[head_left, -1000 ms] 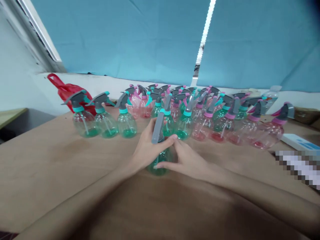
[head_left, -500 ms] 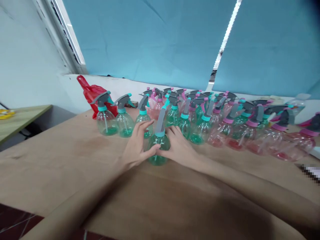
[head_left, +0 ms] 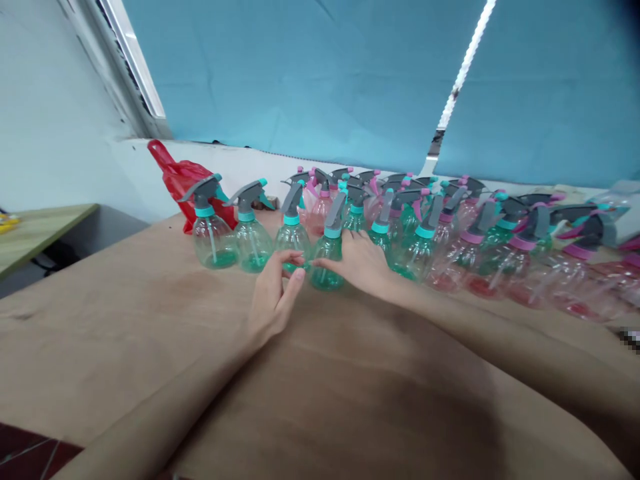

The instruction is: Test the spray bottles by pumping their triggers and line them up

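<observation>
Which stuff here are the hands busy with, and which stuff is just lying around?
Busy with:
- green spray bottle, touched by the left hand and right hand
- row of green spray bottles it stands in
- pink spray bottles, probably the same batch

Just lying about:
- red plastic bag
- side table
- blue curtain

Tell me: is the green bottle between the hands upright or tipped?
Upright: the green bottle stands on its base on the table, spray head on top.
</observation>
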The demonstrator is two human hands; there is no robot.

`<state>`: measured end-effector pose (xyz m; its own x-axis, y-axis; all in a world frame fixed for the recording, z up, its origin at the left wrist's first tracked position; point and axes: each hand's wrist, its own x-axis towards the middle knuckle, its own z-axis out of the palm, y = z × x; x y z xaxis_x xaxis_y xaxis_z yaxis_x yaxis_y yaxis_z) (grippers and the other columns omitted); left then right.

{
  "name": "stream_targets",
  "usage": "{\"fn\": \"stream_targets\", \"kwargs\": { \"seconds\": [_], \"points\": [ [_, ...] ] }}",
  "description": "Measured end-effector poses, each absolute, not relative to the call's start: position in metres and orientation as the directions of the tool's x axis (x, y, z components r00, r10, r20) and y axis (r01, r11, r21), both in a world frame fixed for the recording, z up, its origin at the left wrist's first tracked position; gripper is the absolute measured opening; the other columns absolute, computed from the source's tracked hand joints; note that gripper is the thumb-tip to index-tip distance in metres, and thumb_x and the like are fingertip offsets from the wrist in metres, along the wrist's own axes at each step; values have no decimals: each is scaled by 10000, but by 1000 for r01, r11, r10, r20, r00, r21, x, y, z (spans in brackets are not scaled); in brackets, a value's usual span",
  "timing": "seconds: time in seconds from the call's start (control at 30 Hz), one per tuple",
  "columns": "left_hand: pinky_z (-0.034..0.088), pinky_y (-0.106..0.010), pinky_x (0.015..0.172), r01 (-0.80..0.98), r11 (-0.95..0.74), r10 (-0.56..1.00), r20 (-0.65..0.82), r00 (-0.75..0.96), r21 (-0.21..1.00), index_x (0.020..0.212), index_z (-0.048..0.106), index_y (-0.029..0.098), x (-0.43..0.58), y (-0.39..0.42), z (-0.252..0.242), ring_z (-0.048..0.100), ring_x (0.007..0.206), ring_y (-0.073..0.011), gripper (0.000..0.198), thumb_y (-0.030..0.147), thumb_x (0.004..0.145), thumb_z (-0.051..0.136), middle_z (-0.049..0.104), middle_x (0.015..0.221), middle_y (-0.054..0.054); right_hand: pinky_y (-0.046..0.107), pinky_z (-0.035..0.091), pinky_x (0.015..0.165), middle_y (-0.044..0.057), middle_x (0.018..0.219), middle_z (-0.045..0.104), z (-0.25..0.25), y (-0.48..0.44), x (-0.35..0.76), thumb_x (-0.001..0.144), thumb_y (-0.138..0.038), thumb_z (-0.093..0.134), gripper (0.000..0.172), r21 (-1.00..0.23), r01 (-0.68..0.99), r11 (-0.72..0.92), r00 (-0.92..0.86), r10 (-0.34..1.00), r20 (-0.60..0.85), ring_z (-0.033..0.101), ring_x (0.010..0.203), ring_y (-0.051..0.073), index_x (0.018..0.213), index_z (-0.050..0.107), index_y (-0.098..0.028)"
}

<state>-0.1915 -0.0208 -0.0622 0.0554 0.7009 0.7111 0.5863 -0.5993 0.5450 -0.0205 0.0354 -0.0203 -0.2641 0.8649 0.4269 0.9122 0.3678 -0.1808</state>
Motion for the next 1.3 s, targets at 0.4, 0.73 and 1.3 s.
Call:
{"fn": "stream_targets", "kwargs": {
  "seconds": [0.4,0.73,1.3],
  "points": [
    [504,-314,698,543,-552,785,614,83,632,1151,499,198,-186,-25,-69,596,739,-156,304,410,967,383,629,963,-53,403,481,701,237,938,685,-17,53,-24,774,-723,497,787,-196,942,272,-201,926,320,666,896,352,1178,519,-48],
    [479,-311,741,504,-511,830,552,80,696,1135,501,216,-183,-26,-71,596,821,-172,265,394,975,388,626,936,-38,436,507,685,244,1103,653,-18,41,-19,802,-719,454,875,-211,934,288,-204,914,350,660,917,379,1326,421,-21],
    [491,-326,708,489,-447,874,483,58,749,1144,506,206,-178,-28,-71,612,796,-188,302,428,962,411,638,896,-45,450,481,836,149,1210,644,-26,25,82,839,-566,541,603,-367,880,301,-115,885,452,625,1043,339,1253,522,-128]
  ]
}}
